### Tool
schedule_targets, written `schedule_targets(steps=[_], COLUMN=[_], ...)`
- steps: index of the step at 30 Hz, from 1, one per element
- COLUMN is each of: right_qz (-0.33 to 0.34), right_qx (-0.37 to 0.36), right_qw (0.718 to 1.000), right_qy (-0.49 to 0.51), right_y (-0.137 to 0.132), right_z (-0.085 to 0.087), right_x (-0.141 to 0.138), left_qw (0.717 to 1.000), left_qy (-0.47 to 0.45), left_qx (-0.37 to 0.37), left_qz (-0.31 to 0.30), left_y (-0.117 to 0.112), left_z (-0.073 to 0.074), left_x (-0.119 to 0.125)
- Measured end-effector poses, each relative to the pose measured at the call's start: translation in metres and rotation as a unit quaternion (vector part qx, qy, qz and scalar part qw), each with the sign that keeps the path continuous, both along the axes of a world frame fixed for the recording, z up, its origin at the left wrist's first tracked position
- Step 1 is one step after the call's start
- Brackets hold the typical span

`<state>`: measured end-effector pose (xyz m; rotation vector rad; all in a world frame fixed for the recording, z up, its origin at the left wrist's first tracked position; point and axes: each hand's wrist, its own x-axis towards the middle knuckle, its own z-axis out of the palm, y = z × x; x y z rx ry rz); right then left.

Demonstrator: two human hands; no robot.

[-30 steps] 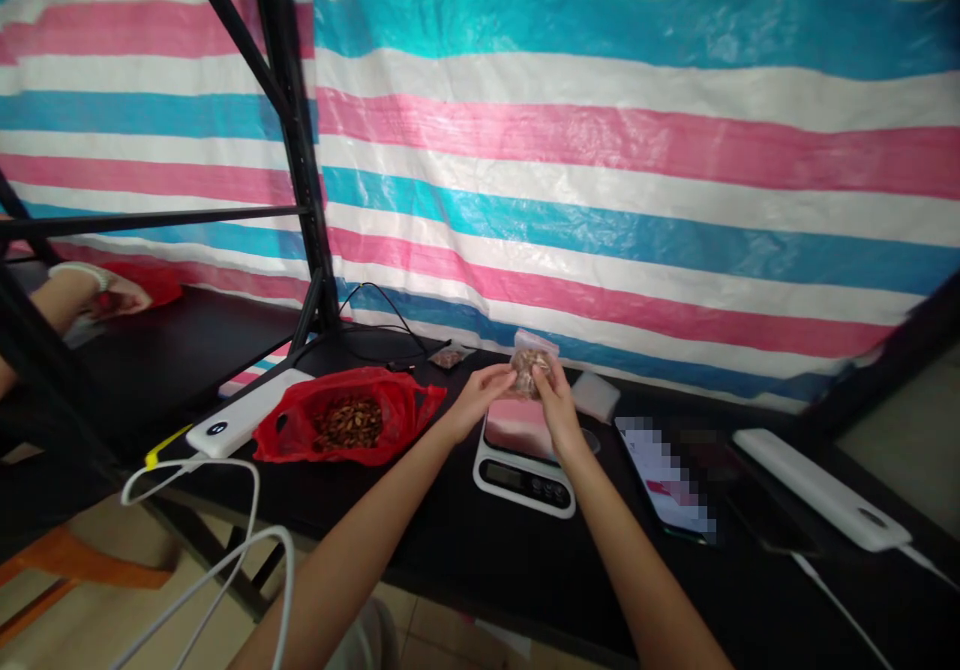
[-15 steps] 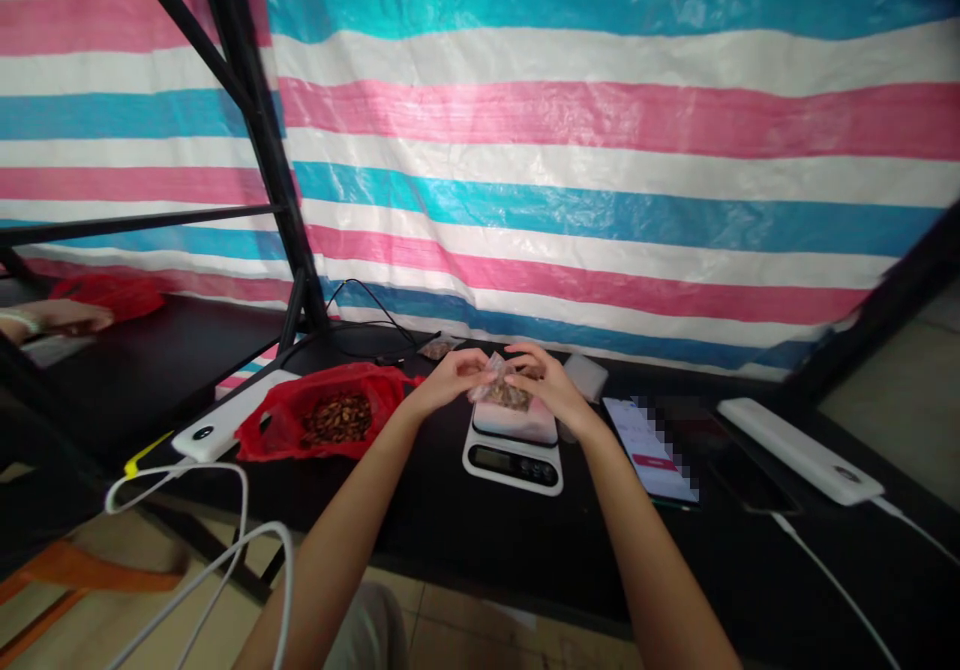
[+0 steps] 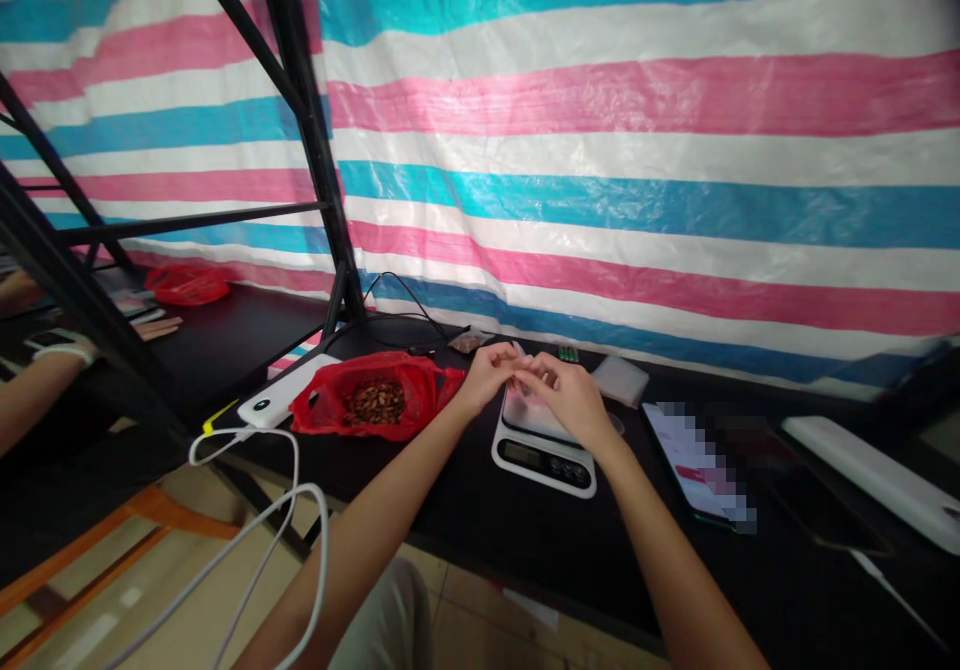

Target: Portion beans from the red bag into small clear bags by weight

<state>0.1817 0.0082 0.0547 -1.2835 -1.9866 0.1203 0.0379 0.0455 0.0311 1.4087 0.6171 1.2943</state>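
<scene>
Above the white kitchen scale (image 3: pixel 544 468), my left hand (image 3: pixel 489 378) and my right hand (image 3: pixel 568 396) meet, fingertips pinched together. Between them is a small clear plastic bag (image 3: pixel 518 349), mostly covered by my fingers; its contents are hard to see now. Both hands are closed on it. A red plastic bag (image 3: pixel 429 398) lies open beside my left forearm, with brown dried pieces (image 3: pixel 375 403) inside. Behind my left hand rests a small filled clear bag (image 3: pixel 469 340). A stack of clear bags (image 3: pixel 622 380) lies just past my right hand.
A lit phone (image 3: pixel 694 460), a dark phone (image 3: pixel 829 508) and a white power bank (image 3: pixel 874 480) lie at right. Green batteries (image 3: pixel 568 354) sit at the back. Another power bank (image 3: pixel 289 395) with white cable is left. A co-worker's hand (image 3: pixel 159 328) rests beyond the black frame (image 3: pixel 319 165).
My view has swung, shifting everything rightward. My fingers have drawn together over the clear bag, hiding the brown contents seen before. The co-worker's hand has moved off their red bag.
</scene>
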Motion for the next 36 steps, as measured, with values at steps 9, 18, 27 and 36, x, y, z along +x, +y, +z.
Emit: schedule_targets(steps=[9, 18, 27, 36], right_qz=[0.047, 0.071, 0.097, 0.111], right_qx=[-0.033, 0.005, -0.045, 0.010], right_qw=[0.998, 0.997, 0.976, 0.991], right_qy=[-0.040, 0.016, 0.189, 0.076], right_y=[-0.002, 0.000, -0.001, -0.003], right_z=[0.003, -0.003, 0.001, 0.030], right_x=[0.004, -0.002, -0.045, -0.134], left_qw=[1.000, 0.997, 0.933, 0.934], left_qy=[0.008, 0.041, 0.307, 0.331], left_qx=[0.008, 0.055, 0.101, -0.032], left_qz=[0.001, 0.026, 0.161, 0.131], left_y=[0.004, -0.007, -0.058, -0.046], left_z=[-0.009, -0.006, 0.027, 0.052], left_x=[0.004, -0.005, -0.070, -0.156])
